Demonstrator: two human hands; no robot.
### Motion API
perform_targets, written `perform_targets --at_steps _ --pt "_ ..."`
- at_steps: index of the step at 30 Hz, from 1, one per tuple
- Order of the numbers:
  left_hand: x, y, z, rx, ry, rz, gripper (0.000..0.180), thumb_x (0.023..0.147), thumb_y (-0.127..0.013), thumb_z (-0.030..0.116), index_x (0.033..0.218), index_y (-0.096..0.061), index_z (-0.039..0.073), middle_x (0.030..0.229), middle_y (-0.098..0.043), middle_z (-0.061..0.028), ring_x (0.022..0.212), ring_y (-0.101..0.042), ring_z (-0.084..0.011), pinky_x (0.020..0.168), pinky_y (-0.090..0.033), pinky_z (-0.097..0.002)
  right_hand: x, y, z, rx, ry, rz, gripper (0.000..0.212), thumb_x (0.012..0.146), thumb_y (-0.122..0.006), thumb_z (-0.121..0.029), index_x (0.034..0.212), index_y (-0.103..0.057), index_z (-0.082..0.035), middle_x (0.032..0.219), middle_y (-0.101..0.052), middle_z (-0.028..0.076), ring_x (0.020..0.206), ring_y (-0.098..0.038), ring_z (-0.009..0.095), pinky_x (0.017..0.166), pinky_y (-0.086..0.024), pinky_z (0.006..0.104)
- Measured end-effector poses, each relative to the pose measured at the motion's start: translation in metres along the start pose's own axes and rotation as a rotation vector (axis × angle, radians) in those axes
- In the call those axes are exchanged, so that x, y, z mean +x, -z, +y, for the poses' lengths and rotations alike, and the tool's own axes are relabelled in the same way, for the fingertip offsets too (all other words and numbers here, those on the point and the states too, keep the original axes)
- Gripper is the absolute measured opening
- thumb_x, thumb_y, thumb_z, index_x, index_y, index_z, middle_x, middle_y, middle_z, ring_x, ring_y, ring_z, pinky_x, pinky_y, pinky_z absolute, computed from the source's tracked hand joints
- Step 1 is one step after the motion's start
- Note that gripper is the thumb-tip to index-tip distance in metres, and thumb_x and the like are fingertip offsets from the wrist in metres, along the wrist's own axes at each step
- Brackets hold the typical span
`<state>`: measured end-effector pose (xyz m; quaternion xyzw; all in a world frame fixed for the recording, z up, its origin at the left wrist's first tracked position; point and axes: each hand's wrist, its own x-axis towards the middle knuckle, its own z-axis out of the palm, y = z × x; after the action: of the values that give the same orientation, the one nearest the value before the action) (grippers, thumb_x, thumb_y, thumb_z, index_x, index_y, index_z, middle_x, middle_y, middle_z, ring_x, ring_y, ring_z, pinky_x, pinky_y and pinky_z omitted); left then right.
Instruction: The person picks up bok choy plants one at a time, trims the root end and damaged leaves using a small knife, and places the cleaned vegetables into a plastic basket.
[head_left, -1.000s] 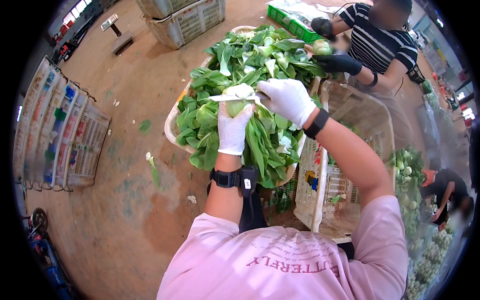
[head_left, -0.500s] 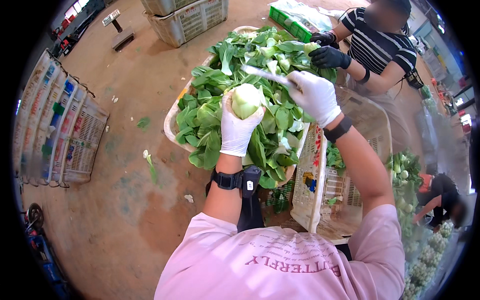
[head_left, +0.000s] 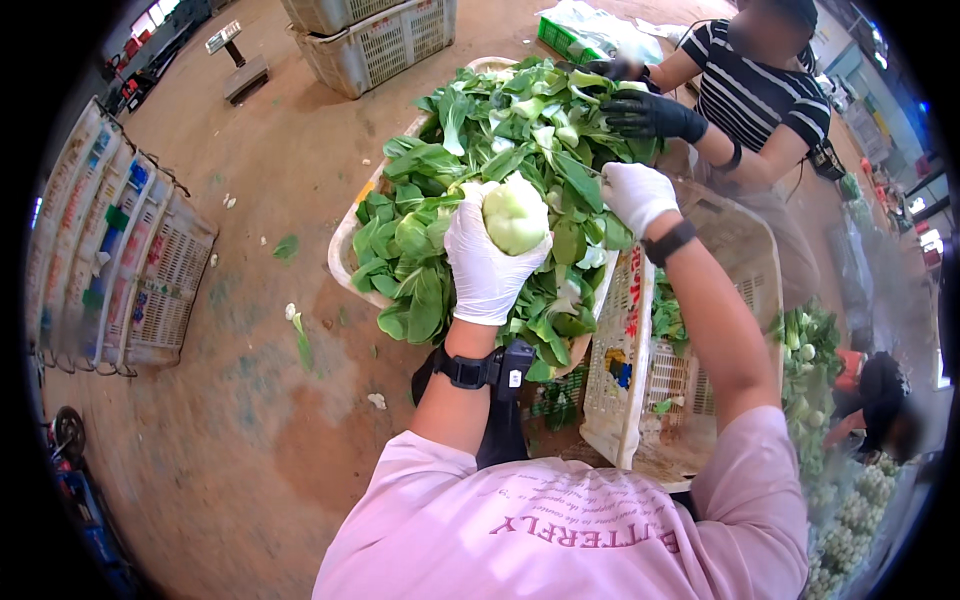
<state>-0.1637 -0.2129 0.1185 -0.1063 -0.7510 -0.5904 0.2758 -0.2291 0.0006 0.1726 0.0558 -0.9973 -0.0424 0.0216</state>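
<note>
My left hand (head_left: 490, 262), in a white glove, is wrapped round a head of bok choy (head_left: 517, 214). Its pale, rounded base faces up, and its leaves are hidden beneath my hand. Off to the right, my white-gloved right hand (head_left: 640, 200) is closed in a fist, apart from the bok choy. The knife that showed in this fist half a second ago is hard to make out now. Below both hands a pale crate (head_left: 345, 250) is heaped with leafy bok choy (head_left: 410, 235).
A co-worker in black gloves (head_left: 655, 118) reaches into the heap's far right side. Beside my right arm stands another pale crate (head_left: 610, 400) with a few leaves inside. Stacked crates (head_left: 385, 50) stand beyond, more crates (head_left: 120, 250) at left. A scale (head_left: 245, 75) sits far left.
My left hand has shifted slightly right with the bok choy, whose base has tilted. My right hand has drawn right and down, away from it. The co-worker's hands have moved left onto the heap.
</note>
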Motion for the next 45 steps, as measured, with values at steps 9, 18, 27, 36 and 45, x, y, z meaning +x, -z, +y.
perform_targets --at_steps 9,18,27,36,45 --pt "-0.008 -0.002 0.014 0.297 -0.029 -0.038 0.073 0.055 -0.087 0.02 0.116 -0.05 0.005 0.1 -0.057 -0.0124 0.094 -0.057 -0.0309 0.086 -0.045 -0.0419 -0.048 0.035 -0.064 0.958 0.399 0.039 0.049 0.08 -0.074 -0.021 0.123 -0.057 -0.003 0.101 -0.063 0.004 0.088 -0.056 0.01 0.081 -0.046 0.0262" --pt "-0.005 0.0 -0.003 -0.115 -0.125 0.124 0.09 0.05 -0.091 0.02 0.128 -0.045 0.011 0.121 -0.043 -0.0103 0.112 -0.044 -0.0306 0.1 -0.037 -0.0433 -0.02 0.005 -0.037 1.369 0.084 0.11 0.024 0.088 -0.065 -0.018 0.105 -0.062 -0.002 0.079 -0.061 0.001 0.07 -0.054 0.007 0.062 -0.043 0.0226" --pt "-0.004 -0.001 0.003 -0.046 -0.256 0.148 0.082 0.056 -0.088 0.021 0.126 -0.044 0.013 0.121 -0.045 -0.0087 0.114 -0.045 -0.0304 0.1 -0.038 -0.0457 -0.073 0.041 -0.067 1.414 0.257 0.224 0.033 0.084 -0.067 -0.008 0.114 -0.059 0.001 0.093 -0.061 0.0 0.078 -0.052 0.006 0.072 -0.044 0.0213" --pt "-0.003 -0.005 0.015 0.214 -0.52 0.241 0.061 0.067 -0.08 0.033 0.119 -0.051 0.022 0.127 -0.044 -0.01 0.118 -0.043 -0.0382 0.098 -0.034 -0.053 -0.085 0.056 -0.063 1.215 0.477 0.168 0.052 0.073 -0.08 -0.02 0.118 -0.061 -0.003 0.104 -0.059 0.007 0.091 -0.056 0.015 0.077 -0.045 0.0265" --pt "-0.014 -0.003 0.02 0.386 -0.555 0.108 0.067 0.064 -0.08 0.03 0.125 -0.056 0.037 0.146 -0.029 -0.0153 0.136 -0.022 -0.0424 0.109 -0.023 -0.0548 -0.114 0.04 -0.051 1.735 0.016 -0.225 0.05 0.09 -0.063 -0.04 0.118 -0.055 0.001 0.082 -0.062 0.003 0.057 -0.051 0.002 0.047 -0.039 0.0165"
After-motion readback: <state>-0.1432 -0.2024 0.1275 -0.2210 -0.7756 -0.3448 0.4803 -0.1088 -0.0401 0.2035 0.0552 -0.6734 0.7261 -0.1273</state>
